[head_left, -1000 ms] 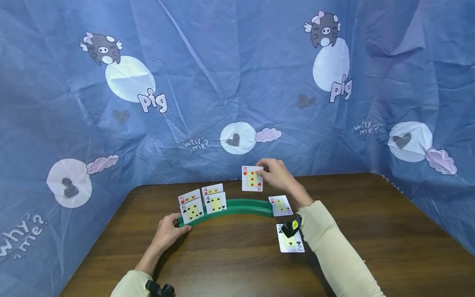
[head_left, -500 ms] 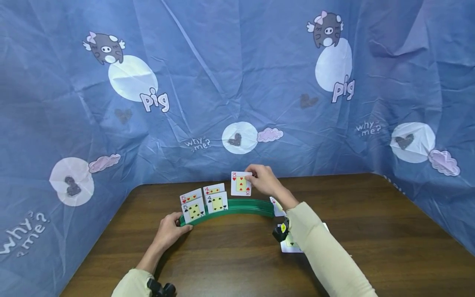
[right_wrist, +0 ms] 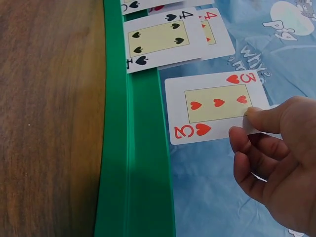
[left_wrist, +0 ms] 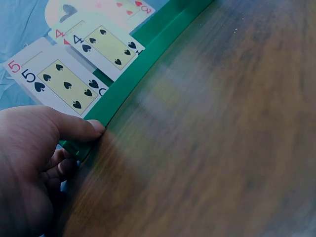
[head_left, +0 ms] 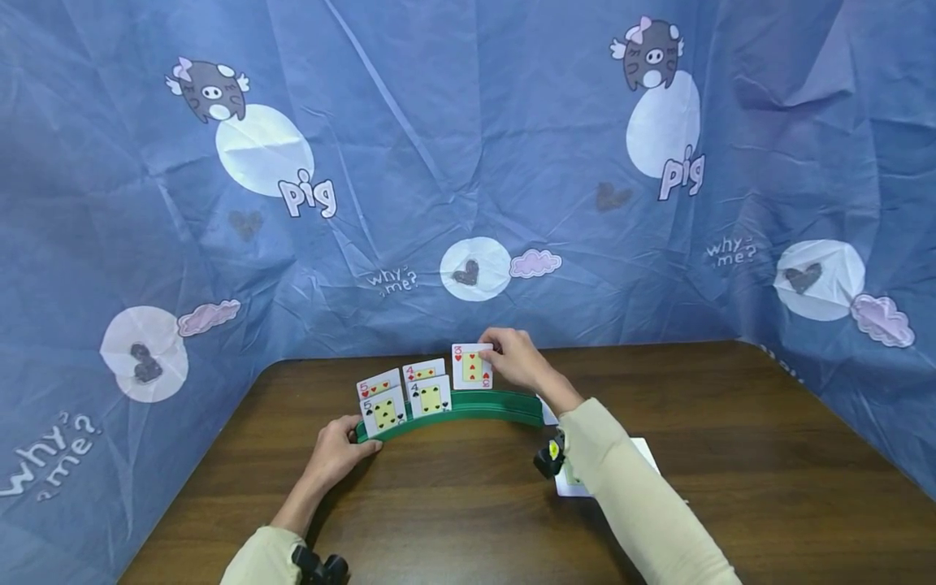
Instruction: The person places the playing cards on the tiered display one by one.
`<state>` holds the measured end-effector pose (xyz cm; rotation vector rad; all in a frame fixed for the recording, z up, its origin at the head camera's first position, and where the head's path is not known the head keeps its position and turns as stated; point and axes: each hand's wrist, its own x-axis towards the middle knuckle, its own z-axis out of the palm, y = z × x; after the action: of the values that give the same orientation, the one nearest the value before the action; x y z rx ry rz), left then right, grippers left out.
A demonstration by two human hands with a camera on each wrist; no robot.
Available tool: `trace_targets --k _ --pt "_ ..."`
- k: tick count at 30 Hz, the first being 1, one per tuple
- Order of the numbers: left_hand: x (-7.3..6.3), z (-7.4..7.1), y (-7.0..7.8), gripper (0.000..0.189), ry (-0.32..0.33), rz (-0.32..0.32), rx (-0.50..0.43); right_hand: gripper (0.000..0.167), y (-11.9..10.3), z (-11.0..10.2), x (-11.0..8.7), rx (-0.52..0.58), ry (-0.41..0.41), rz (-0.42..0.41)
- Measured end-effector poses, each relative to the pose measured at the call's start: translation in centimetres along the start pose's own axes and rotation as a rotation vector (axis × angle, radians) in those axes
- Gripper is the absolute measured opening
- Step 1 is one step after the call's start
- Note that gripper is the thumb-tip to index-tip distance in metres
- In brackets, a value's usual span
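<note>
A curved green card holder (head_left: 493,403) stands on the table, its left end gripped by my left hand (head_left: 335,455) with the thumb on the front face. At that end the five of spades (left_wrist: 66,84) stands in front of the five of hearts (head_left: 378,385). Just right of them, the four of spades (right_wrist: 160,39) stands before the four of diamonds (head_left: 422,371). Between thumb and fingers my right hand (head_left: 521,359) pinches the three of hearts (right_wrist: 217,106) by its upper right corner. This card is upright, its lower edge near the holder's rear rim; contact cannot be told.
On the brown wooden table (head_left: 439,520), a white card (head_left: 645,452) lies mostly hidden under the right sleeve (head_left: 621,479). A sliver of another card (head_left: 548,413) shows by the holder's right end. A blue printed cloth (head_left: 409,162) hangs behind and at the sides.
My right hand has carried the three of hearts leftward and down toward the holder, beside the fours. The right forearm now covers more of the two cards on the right. My left hand keeps its grip.
</note>
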<state>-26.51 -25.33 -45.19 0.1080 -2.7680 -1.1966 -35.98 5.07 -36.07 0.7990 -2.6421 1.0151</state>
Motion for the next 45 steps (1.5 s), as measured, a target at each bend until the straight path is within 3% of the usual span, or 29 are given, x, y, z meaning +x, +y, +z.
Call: trace_targets --k 12,28,45 --pt "0.0 0.0 -0.1 0.039 0.022 0.022 0.009 0.013 0.2 0.6 -0.3 -0.027 -0.037 0.031" --pt "0.1 -0.1 -0.1 0.041 0.003 0.014 -0.004 0.015 0.2 1.1 -0.3 -0.055 -0.049 -0.003" --pt "0.0 0.0 0.1 0.041 -0.015 -0.001 -0.009 0.024 0.8 -3.3 -2.2 -0.035 -0.016 -0.071"
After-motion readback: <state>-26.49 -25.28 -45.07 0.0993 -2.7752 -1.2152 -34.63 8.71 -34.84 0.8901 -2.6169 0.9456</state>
